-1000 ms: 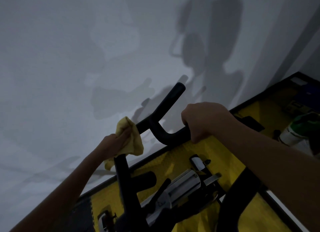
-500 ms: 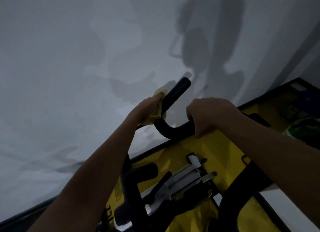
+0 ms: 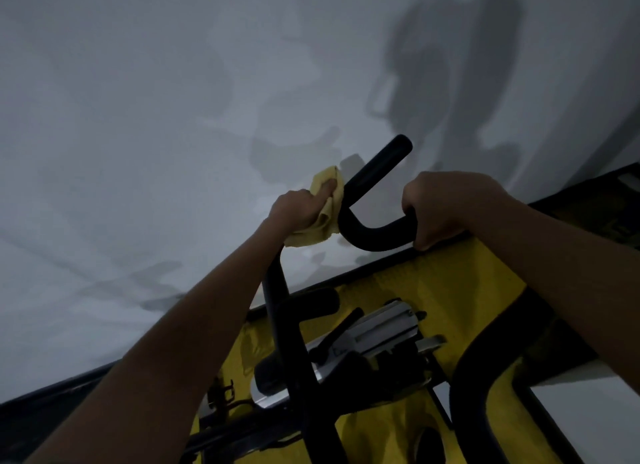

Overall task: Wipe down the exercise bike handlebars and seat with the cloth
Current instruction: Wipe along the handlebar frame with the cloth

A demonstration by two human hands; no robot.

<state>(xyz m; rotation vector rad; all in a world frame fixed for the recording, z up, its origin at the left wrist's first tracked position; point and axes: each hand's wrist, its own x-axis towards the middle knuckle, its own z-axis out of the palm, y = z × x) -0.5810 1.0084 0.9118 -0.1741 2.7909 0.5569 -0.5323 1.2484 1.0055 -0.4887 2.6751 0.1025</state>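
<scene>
1. Nearest the camera, no seat was visible, so by this judgement it could be left unwiped.
2. Farther out, the right hand (image 3: pixel 446 209) was curled tight round the black tubular padded handlebar (image 3: pixel 372 233), steadying it.
3. Beyond, the crumpled yellow cloth (image 3: pixel 323 212) was gripped by the left hand (image 3: pixel 299 209) and pressed against the bar's upright horn; a loose fold could slip off.

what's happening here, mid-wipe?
Yes. A person is wiping an exercise bike's black handlebar. The left hand presses a yellow cloth against the bar's upright horn, beside the bend. The right hand grips the other side of the bar, likely steadying it. The seat isn't in view.
</scene>
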